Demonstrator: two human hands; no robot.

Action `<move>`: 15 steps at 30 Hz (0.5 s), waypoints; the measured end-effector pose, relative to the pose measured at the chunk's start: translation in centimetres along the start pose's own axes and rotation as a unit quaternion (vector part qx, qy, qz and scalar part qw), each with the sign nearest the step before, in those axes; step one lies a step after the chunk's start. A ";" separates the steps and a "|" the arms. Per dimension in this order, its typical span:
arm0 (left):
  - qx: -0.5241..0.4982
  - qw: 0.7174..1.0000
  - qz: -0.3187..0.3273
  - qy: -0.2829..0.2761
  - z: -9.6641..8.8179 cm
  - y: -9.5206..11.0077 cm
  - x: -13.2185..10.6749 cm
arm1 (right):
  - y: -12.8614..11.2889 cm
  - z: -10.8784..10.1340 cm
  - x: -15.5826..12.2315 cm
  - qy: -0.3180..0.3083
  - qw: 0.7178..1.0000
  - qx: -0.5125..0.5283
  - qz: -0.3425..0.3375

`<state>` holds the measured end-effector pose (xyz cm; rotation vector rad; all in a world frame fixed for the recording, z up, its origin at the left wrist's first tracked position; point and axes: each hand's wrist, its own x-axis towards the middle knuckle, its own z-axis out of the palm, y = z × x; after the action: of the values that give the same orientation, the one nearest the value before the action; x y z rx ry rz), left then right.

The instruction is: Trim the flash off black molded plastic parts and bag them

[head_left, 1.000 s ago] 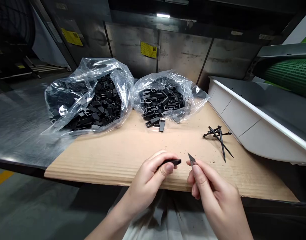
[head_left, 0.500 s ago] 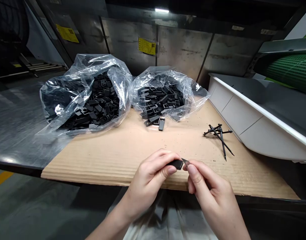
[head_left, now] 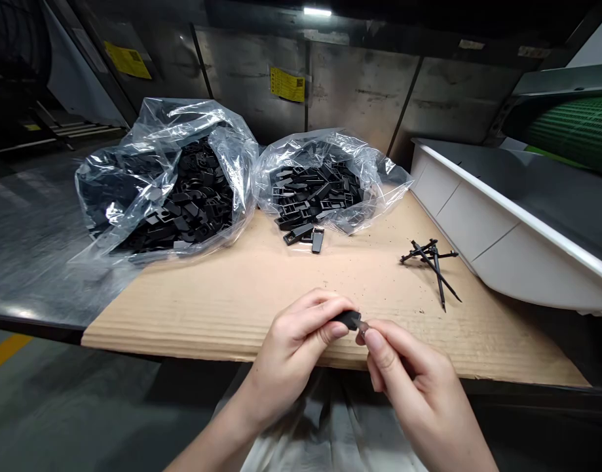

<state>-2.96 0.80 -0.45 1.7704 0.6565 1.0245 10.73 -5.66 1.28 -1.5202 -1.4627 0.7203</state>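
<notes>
Steel wall panels point(head_left: 359, 98) with a yellow label point(head_left: 287, 84) stand behind a corrugated cardboard sheet point(head_left: 207, 308) on a metal bench point(head_left: 35, 275). All places here go by that sheet. At its far edge sit two clear poly bags, the larger point(head_left: 232, 154) left, the smaller point(head_left: 320, 141) right, both full of black plastic parts point(head_left: 301, 196). A few loose parts point(head_left: 318, 241) lie just in front of the smaller bag. Near the sheet's right edge, a small heap of thin black spiked pieces point(head_left: 431, 265) lies beside a white tray point(head_left: 497, 249).

Over the sheet's near edge, the left hand point(head_left: 293, 354) pinches one black part point(head_left: 348, 320) between thumb and fingers. The right hand point(head_left: 418, 387) grips a small pointed knife point(head_left: 362, 330), handle hidden by the fingers, tip at the part's end — contact hard to tell. Step in hand looks like blade work on that end; next stroke calls for a steady pinch, tip kept clear of the L thumb.
</notes>
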 end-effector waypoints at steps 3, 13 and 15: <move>0.003 1.000 -0.002 -0.003 0.0 0.0 0.0 | 0.0 -0.1 0.0 0.009 1.000 0.007 0.015; 0.003 1.000 -0.013 0.018 0.1 0.1 0.3 | -0.1 0.0 0.0 -0.024 1.000 -0.017 -0.009; 0.006 0.999 -0.017 0.028 0.2 0.1 0.4 | -0.2 0.0 -0.3 -0.044 0.999 -0.006 -0.020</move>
<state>-2.59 0.94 -0.23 1.7403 0.7275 1.0518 10.61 -5.96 1.43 -1.4806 -1.5609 0.7641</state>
